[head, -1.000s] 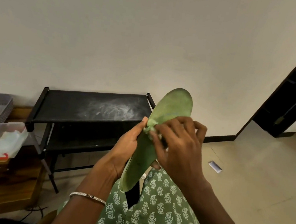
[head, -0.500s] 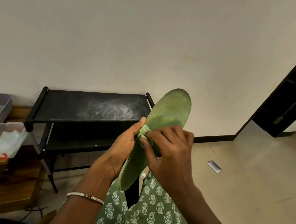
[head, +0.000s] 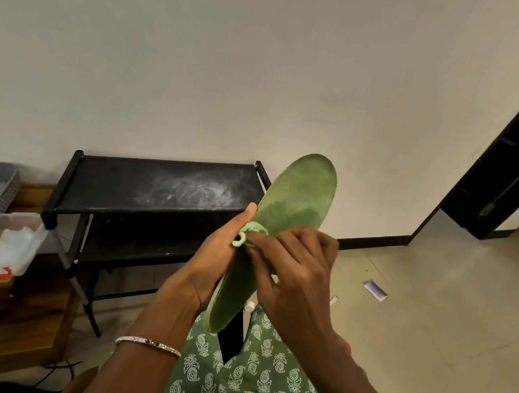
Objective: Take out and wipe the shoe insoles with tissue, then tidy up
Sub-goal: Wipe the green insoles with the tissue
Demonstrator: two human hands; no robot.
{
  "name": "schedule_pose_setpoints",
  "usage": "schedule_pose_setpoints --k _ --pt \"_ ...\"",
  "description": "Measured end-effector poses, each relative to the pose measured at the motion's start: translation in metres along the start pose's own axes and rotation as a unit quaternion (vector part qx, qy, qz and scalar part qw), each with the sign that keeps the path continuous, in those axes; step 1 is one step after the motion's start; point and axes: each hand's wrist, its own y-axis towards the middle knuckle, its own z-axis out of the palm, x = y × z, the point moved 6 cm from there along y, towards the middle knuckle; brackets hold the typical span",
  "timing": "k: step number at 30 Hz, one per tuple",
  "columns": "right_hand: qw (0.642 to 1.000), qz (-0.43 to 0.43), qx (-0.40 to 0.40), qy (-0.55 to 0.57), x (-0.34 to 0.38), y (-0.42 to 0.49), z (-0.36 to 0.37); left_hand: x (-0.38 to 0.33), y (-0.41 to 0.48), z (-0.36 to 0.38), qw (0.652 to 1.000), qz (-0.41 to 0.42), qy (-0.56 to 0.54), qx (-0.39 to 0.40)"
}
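A green shoe insole [head: 296,200] stands tilted in front of me, toe end up and to the right. My left hand [head: 213,262] grips it from the left side at mid-length, thumb up along its edge. My right hand [head: 292,270] pinches a small crumpled tissue [head: 248,232], tinted green, and presses it on the insole's surface near its left edge. The insole's lower half is partly hidden behind my right hand. No shoe is in view.
A black two-tier rack [head: 157,185] with a dusty top stands against the wall behind the insole. At the left a clear plastic box [head: 6,243] with white tissues sits on a wooden cabinet [head: 15,314]. Paper scraps [head: 375,290] lie on the tiled floor. A dark doorway [head: 518,159] opens at right.
My right hand has slid the tissue down and to the left across the insole, from its middle toward the left edge near my left thumb. The insole has stayed almost still.
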Motion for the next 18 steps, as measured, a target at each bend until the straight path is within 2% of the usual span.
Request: schedule_pose_setpoints --k 3,6,9,15,18 --pt "0.999 -0.001 -0.001 -0.051 -0.015 0.011 -0.005 0.001 0.0 0.004 1.0 -0.006 0.01 0.027" --pt "0.994 0.048 -0.012 -0.099 -0.04 0.028 -0.01 -0.002 -0.003 0.011 0.998 0.0 0.045 0.05" --pt "0.992 0.075 -0.017 -0.097 -0.045 0.03 -0.009 -0.001 -0.003 0.013 0.997 0.004 0.052 0.053" --pt "0.999 -0.008 0.016 -0.048 -0.006 0.003 -0.003 -0.002 -0.004 0.009 0.999 0.001 -0.009 0.035" --pt "0.997 0.009 0.003 -0.08 -0.02 0.013 -0.006 0.0 -0.004 0.012 0.998 -0.014 0.011 0.058"
